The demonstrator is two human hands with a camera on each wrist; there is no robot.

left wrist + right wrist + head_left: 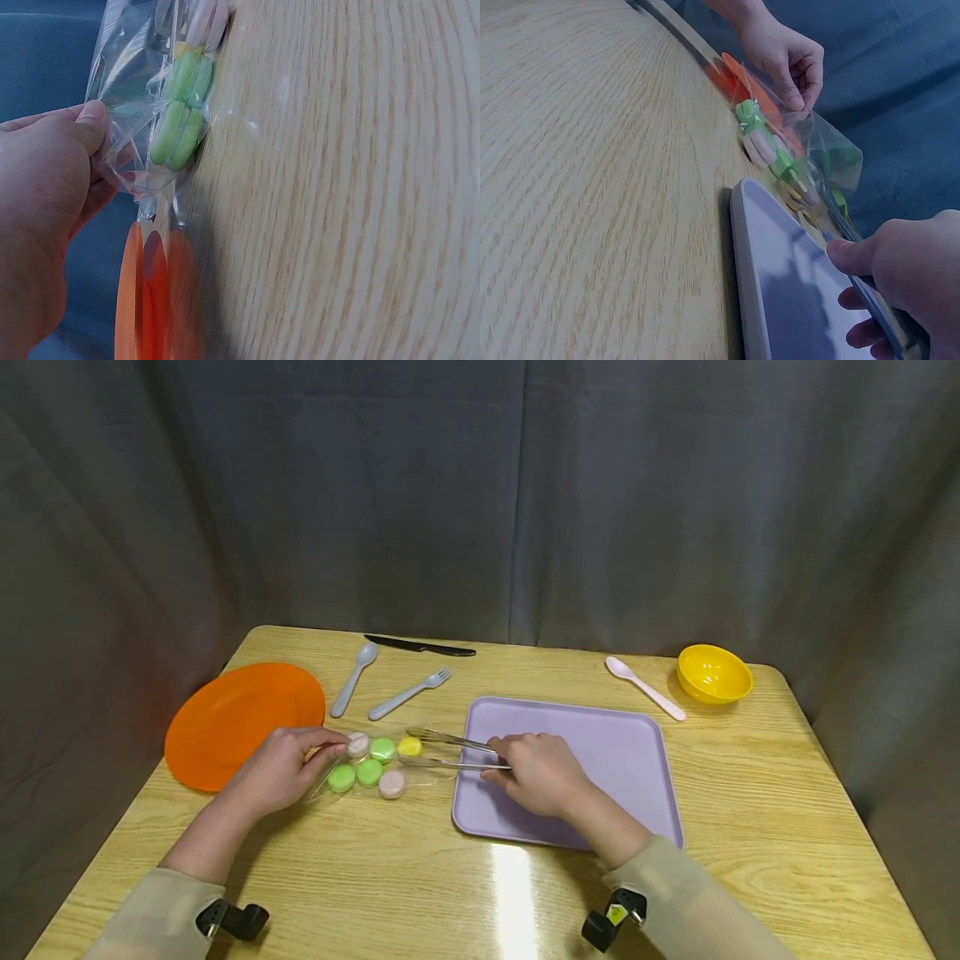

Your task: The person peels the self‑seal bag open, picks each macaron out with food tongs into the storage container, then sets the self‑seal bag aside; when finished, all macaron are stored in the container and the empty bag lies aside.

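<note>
My left hand [279, 772] pinches the closed-looking left end of a clear plastic bag [124, 56]. Inside lie several macarons: green ones [369, 772], a yellow one [409, 747] and pale pinkish ones [392, 784]. With my right hand [542, 774] I grip metal tongs [465, 766] over the left side of a lilac tray [622, 760]. The tongs' arms stand apart and their tips reach the bag's right end, either side of the yellow macaron. Whether the tips touch it is unclear. In the right wrist view, the thumb presses along the tongs [881, 311].
An orange plate [240, 718] lies left of the bag. Behind are a grey spoon [354, 681], a grey fork [408, 695] and a black knife [420, 646]. A pink spoon [645, 687] and a yellow bowl [714, 675] stand back right. Grey curtains surround the table.
</note>
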